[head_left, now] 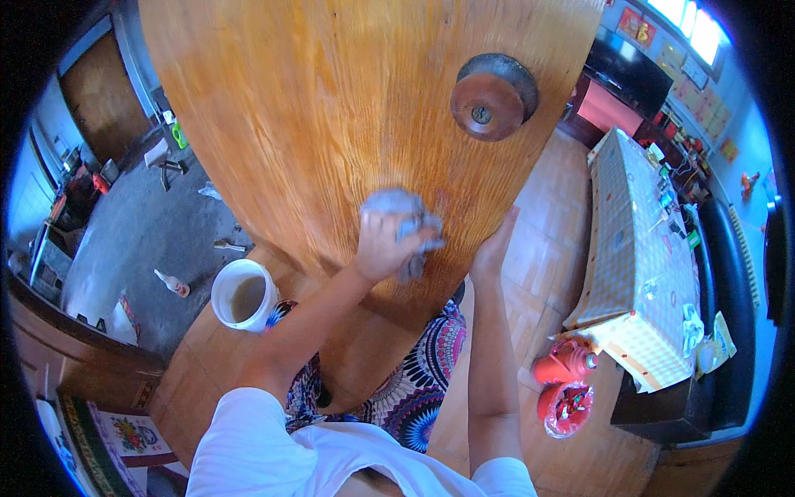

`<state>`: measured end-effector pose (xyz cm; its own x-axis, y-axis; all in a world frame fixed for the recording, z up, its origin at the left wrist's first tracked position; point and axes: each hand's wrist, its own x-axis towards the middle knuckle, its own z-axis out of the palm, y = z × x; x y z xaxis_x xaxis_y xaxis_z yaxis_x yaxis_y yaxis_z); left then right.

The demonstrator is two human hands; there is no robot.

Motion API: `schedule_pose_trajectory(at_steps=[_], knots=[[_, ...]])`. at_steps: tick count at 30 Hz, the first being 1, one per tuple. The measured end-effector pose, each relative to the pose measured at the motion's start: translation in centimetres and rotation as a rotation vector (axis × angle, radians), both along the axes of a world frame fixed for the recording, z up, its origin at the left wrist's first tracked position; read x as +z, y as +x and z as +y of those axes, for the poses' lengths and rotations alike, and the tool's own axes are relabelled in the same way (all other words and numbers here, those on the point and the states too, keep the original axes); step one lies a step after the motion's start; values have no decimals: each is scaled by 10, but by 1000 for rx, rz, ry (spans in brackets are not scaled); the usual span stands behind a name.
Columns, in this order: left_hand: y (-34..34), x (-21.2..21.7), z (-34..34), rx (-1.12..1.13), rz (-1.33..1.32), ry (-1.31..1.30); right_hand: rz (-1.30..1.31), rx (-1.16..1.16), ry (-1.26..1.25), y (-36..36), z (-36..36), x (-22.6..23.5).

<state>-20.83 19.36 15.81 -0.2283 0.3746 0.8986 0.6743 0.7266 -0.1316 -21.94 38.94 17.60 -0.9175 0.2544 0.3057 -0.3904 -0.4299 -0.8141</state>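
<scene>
A wooden door (315, 108) with a streaky grain stands upright before me. My left hand (383, 244) is closed around a crumpled grey cloth (396, 203) and presses it to the lower part of the door; the cloth's upper edge is smeared by motion. On the door's right edge lies my right hand (494, 247), its fingers stretched out flat and holding nothing. Above it sits a round brown doorknob (487, 106) with a keyhole on a dark metal base.
A white bucket (222, 291) of murky water stands at my left. Beyond it are a white bottle (172, 283) and a brush (229, 246) on grey floor. At right are a red thermos (565, 362), a red bin (566, 407) and a table with a checked cloth (636, 331).
</scene>
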Motion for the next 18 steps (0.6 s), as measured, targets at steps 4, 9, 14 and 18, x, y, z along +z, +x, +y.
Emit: schedule_pose_trajectory(at_steps=[4, 9, 14, 18], knots=[[14, -41, -22, 28, -94, -198, 2, 17, 39, -3, 3, 0], [2, 84, 4, 15, -15, 233, 54, 52, -68, -17, 11, -15], [-7, 157, 36, 39, 107, 509, 28, 33, -85, -13, 9, -13], [3, 77, 51, -22, 1, 279, 17, -1, -69, 5, -2, 6]])
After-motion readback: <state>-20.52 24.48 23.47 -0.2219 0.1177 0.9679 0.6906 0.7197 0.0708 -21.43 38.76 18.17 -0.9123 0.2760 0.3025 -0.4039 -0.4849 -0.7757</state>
